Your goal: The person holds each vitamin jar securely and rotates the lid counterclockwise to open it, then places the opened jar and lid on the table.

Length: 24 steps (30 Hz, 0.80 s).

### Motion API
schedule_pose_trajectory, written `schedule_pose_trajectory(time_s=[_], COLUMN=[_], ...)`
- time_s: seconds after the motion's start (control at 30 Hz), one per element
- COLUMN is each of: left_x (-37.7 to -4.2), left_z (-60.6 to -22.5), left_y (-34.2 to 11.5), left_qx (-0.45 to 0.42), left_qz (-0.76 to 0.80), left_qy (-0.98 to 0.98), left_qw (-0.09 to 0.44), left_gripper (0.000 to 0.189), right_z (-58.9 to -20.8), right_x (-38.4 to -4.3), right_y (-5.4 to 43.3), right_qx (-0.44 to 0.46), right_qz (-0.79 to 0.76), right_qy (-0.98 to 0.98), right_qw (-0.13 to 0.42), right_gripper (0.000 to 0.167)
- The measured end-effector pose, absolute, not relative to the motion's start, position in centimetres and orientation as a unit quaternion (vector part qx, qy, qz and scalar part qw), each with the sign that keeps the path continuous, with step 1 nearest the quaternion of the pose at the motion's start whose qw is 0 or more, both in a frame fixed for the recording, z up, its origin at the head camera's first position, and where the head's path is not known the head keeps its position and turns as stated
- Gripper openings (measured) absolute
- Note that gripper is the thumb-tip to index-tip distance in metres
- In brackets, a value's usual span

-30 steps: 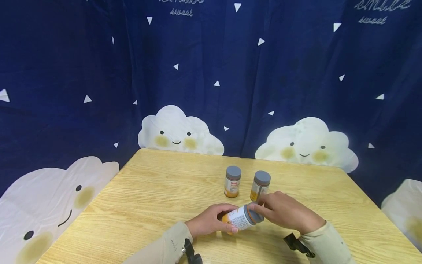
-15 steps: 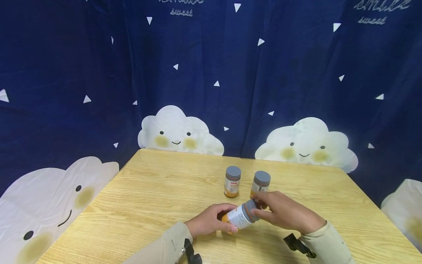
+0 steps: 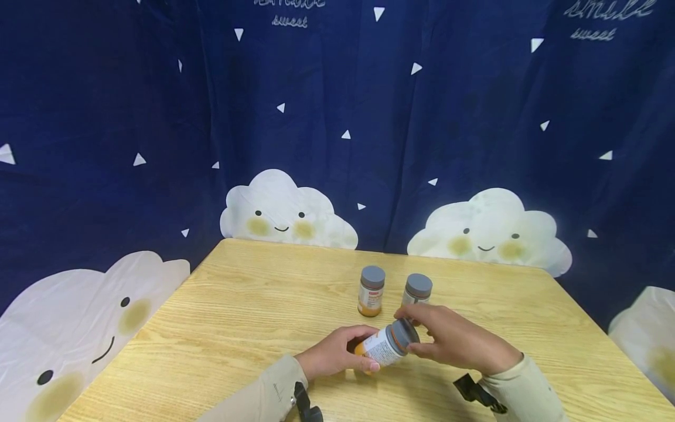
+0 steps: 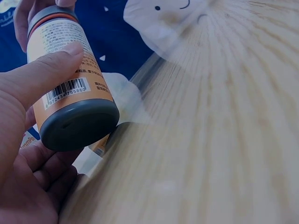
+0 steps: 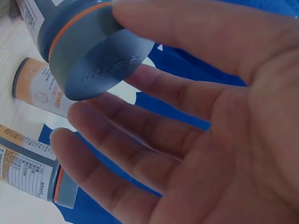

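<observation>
My left hand (image 3: 337, 353) grips the body of a pill bottle (image 3: 381, 349) with a white and orange label and a grey cap. The bottle lies tilted above the table, its cap end up and to the right. In the left wrist view the thumb presses across the label (image 4: 56, 37), above the dark base. At the other end, my right hand (image 3: 456, 337) has thumb and forefinger at opposite sides of the grey cap (image 5: 93, 60). An orange ring shows below this cap. The other right fingers (image 5: 126, 158) spread loosely past it.
Two similar capped bottles stand upright behind the hands: one bottle (image 3: 371, 291) at left, another bottle (image 3: 419, 287) at right, partly hidden by the right hand. They stand on the wooden table (image 3: 253, 293). A blue curtain (image 3: 316, 117) with clouds hangs behind.
The right hand's fingers have shifted around the cap, with thumb and forefinger now spread wider across it. The left hand and the two standing bottles stay in place.
</observation>
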<state>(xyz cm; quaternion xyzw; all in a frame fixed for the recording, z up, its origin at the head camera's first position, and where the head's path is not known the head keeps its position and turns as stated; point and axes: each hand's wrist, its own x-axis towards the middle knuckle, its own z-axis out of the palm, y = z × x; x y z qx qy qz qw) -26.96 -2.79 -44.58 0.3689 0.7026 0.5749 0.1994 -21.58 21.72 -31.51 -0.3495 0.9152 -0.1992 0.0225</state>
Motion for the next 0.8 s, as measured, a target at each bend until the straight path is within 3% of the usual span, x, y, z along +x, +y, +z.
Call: schedule_pose_trajectory(time_s=[0.27, 0.53, 0.8], left_x=[-27.01, -26.96, -26.99], left_z=[-44.61, -44.62, -44.65], left_y=[-2.81, -2.8, -2.89], left_qx=[0.371, 0.371, 0.37], left_qz=[0.575, 0.576, 0.577], left_qy=[0.701, 0.7, 0.699], left_qw=[0.199, 0.202, 0.206], left_gripper=[0.053, 0.053, 0.053], right_z=[-31.64, -31.93, -31.86], right_x=[-21.75, -21.51, -21.61], right_y=[21.48, 21.19, 21.1], right_qx=[-0.312, -0.262, -0.268], right_qz=[-0.192, -0.182, -0.188], right_qy=[0.93, 0.948, 0.945], right_qw=[-0.034, -0.012, 0.011], right_gripper=[0.035, 0.04, 0.039])
